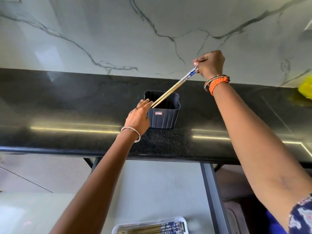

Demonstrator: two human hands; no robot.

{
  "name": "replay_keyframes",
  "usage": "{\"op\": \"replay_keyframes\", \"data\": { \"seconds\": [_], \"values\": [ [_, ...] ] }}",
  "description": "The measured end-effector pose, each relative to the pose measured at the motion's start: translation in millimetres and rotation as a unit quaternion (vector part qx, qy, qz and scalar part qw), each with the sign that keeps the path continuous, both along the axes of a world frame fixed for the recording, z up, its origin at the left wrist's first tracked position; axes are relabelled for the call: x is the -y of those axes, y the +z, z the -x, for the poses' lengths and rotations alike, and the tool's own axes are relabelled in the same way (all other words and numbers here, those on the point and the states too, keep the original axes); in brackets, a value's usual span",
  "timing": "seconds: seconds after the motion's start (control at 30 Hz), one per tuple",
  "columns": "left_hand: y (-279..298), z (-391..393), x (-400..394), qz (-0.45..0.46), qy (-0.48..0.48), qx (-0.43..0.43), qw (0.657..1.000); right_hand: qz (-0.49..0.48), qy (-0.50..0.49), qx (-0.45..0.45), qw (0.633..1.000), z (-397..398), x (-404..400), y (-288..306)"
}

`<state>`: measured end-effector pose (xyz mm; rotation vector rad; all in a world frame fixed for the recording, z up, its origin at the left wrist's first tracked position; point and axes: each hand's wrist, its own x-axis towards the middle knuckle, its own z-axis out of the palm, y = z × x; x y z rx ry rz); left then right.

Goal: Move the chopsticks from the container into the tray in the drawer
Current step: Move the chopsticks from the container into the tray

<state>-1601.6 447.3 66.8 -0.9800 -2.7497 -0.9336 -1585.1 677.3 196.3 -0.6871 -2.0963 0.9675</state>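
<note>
Black granite counter mid-frame: right hand [210,64] pinches the chopsticks [173,87] by their patterned ends, left hand [138,115] with straight fingers steadies the dark container [164,118], so tips snagging the rim could tip it.

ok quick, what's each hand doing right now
Left hand: open, fingers resting on the container rim by the chopsticks' tips.
Right hand: pinching the chopsticks' patterned ends.

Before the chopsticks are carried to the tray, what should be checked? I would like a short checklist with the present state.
1. Right hand pinches the chopsticks at their patterned end: ok.
2. Left hand steadies the container: ok.
3. Chopstick tips clear of the container: not ok, tips at its rim.
4. Tray in the open drawer: ok.
5. Free room in the tray: cannot tell.
</note>
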Motion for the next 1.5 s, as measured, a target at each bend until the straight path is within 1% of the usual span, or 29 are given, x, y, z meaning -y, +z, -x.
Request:
{"op": "replay_keyframes", "data": {
  "seconds": [0.1,0.2,0.27,0.33,0.4,0.5,0.57,0.6,0.67,0.77,0.83,0.9,0.97,1.1,1.27,1.33,1.4,1.5],
  "values": [
    [9.7,-28.2,17.4,-0.135,0.046,0.026,0.989,0.038,-0.027,-0.069,0.997,-51.8,7.4,7.3],
    [-4.0,-69.9,53.3,-0.267,0.131,0.116,0.948,0.129,-0.038,-0.119,0.984,-106.5,20.4,-11.7],
    [-30.1,-103.0,83.5,-0.304,0.192,0.176,0.916,0.231,-0.032,-0.131,0.964,-143.3,34.9,-41.4],
    [-60.3,-132.5,112.1,-0.283,0.256,0.216,0.899,0.338,-0.038,-0.121,0.933,-176.4,54.2,-82.2],
    [-92.5,-160.4,138.7,-0.214,0.303,0.259,0.892,0.415,-0.048,-0.073,0.905,-209.8,77.3,-134.3],
    [-135.7,-193.3,170.8,-0.062,0.307,0.328,0.891,0.505,-0.061,0.028,0.860,-257.1,111.2,-209.9],
    [-155.5,-209.6,185.8,-0.012,0.306,0.373,0.876,0.527,-0.087,0.072,0.842,-282.2,130.2,-249.2],
    [-163.1,-216.1,191.1,-0.003,0.308,0.387,0.869,0.523,-0.095,0.086,0.842,-292.1,138.9,-263.2],
    [-171.3,-226.5,196.1,0.008,0.311,0.406,0.860,0.495,-0.111,0.102,0.856,-306.6,153.6,-281.1],
    [-177.0,-236.9,197.6,0.020,0.307,0.426,0.851,0.455,-0.148,0.117,0.870,-318.8,166.8,-291.5],
    [-180.2,-240.6,198.3,0.019,0.303,0.422,0.854,0.431,-0.161,0.122,0.879,-321.1,172.9,-292.4],
    [-183.5,-243.9,199.8,0.016,0.303,0.403,0.863,0.415,-0.154,0.125,0.888,-321.5,177.8,-294.8],
    [-186.3,-244.5,200.9,0.011,0.303,0.389,0.870,0.413,-0.145,0.131,0.889,-318.7,184.1,-298.8],
    [-191.9,-243.7,204.7,-0.011,0.299,0.392,0.870,0.378,-0.143,0.167,0.899,-305.5,199.4,-312.0],
    [-194.5,-245.3,209.4,-0.016,0.285,0.385,0.878,0.275,-0.113,0.244,0.923,-300.3,208.8,-330.2],
    [-195.8,-247.1,211.3,-0.016,0.281,0.389,0.877,0.221,-0.081,0.291,0.927,-302.8,209.9,-334.3],
    [-198.2,-249.8,212.8,-0.017,0.280,0.396,0.875,0.171,-0.031,0.334,0.926,-305.7,212.6,-336.3],
    [-202.6,-255.0,213.3,-0.011,0.280,0.406,0.870,0.133,0.020,0.372,0.919,-308.9,214.4,-339.4]
  ]
}}
